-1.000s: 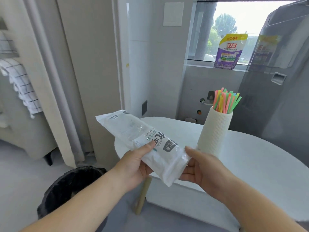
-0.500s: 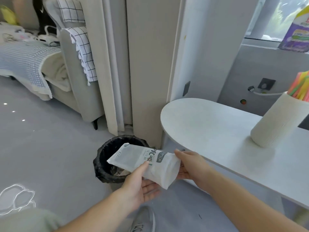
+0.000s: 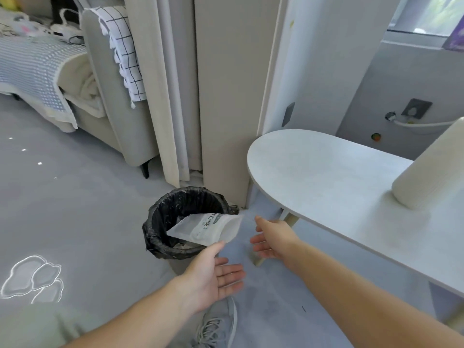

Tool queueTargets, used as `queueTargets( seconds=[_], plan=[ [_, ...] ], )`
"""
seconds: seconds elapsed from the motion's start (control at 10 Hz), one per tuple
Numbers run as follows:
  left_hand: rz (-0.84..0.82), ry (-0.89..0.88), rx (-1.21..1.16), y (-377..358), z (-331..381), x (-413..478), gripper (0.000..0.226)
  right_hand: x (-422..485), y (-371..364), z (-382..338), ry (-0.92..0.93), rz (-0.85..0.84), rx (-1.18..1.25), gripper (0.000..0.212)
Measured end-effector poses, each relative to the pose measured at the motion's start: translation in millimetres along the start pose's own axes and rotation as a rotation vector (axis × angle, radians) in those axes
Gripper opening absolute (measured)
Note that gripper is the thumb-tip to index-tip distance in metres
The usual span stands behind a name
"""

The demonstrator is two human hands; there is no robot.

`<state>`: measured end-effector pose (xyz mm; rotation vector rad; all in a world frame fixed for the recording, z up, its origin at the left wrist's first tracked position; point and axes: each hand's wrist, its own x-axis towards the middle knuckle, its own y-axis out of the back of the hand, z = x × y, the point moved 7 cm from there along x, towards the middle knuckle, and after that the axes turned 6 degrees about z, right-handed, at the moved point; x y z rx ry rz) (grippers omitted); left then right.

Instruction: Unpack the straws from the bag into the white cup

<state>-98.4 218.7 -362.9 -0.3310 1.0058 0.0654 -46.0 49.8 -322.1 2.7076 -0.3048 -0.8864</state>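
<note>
The empty white plastic straw bag (image 3: 206,228) hangs tilted over the mouth of a black-lined trash bin (image 3: 153,228) on the floor. My left hand (image 3: 213,277) is just below it, palm up with fingers spread, and only the thumb tip meets the bag's lower edge. My right hand (image 3: 272,238) is open to the right of the bag, not touching it. The white ribbed cup (image 3: 426,169) stands on the table (image 3: 313,172) at the right edge of the view, and its top is cut off, so no straws show.
The oval white table stands on wooden legs (image 3: 288,219) right of the bin. A beige sofa (image 3: 113,116) with a checked cloth and a curtain (image 3: 170,96) are behind the bin. My grey shoe (image 3: 218,325) is on the grey floor below my hands.
My view swung down and left from the table to the bin. Both hands carried the bag down over the bin, then opened; the right hand has pulled away from it.
</note>
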Motion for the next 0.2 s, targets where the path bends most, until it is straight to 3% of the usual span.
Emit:
queueTargets(
  seconds=[0.2],
  plan=[
    [-0.023, -0.062, 0.100, -24.4, -7.5, -6.6, 0.048, -28.1, 49.7, 12.3, 0.041, 0.012, 0.024, 0.038]
  ],
)
